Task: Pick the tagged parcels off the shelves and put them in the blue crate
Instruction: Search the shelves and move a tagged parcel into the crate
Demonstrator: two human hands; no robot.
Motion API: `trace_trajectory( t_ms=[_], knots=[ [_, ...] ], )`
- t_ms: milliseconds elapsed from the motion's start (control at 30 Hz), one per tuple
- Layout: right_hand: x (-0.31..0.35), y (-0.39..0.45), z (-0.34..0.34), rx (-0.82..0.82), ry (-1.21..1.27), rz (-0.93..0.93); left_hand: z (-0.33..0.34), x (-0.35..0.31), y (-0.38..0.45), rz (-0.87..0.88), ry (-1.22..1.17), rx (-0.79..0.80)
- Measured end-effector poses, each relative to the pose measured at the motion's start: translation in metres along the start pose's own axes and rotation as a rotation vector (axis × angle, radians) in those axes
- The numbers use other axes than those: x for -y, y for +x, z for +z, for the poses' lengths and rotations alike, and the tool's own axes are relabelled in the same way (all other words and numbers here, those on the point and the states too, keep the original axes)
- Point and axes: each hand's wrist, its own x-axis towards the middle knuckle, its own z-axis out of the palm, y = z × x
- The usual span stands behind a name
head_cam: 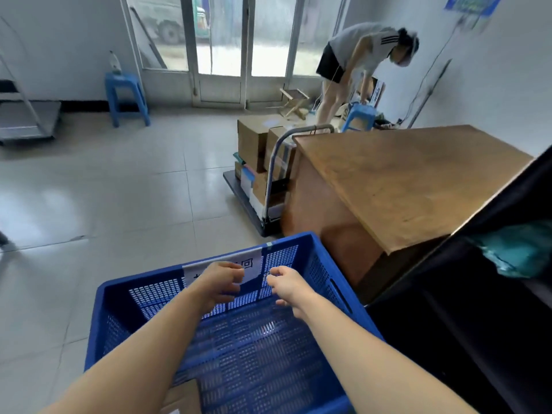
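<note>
A blue perforated crate (301, 297) stands right in front of me on the floor. A white paper label (252, 264) with a QR code is fixed inside its far wall. My left hand (221, 280) reaches across the crate, its fingers curled on the lower part of that label. Just to the right of the label's edge is my right hand (285, 286) with its fingertips curled together; whether they hold anything is unclear. A brown cardboard parcel (182, 397) lies in the crate's near corner, partly hidden by my left forearm.
A wooden desk (403, 180) stands to the right of the crate, with dark shelving (466, 309) and a teal bag (522, 249) nearer. A trolley stacked with boxes (263, 162) is behind the desk. A person (358, 61) bends over by a blue stool (358, 115). Another blue stool (125, 97) stands at the back left.
</note>
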Motion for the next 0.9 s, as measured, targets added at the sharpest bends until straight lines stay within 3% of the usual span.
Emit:
trace_trajectory(
  t_ms=[500,900],
  knots=[
    [0.037,-0.086,-0.127,-0.303,0.167,-0.146,0.075,-0.12,-0.081,0.281,0.141,0.211],
    [0.018,-0.157,-0.258,-0.518,0.23,-0.236,0.197,-0.184,-0.146,0.418,0.213,0.365]
  ],
)
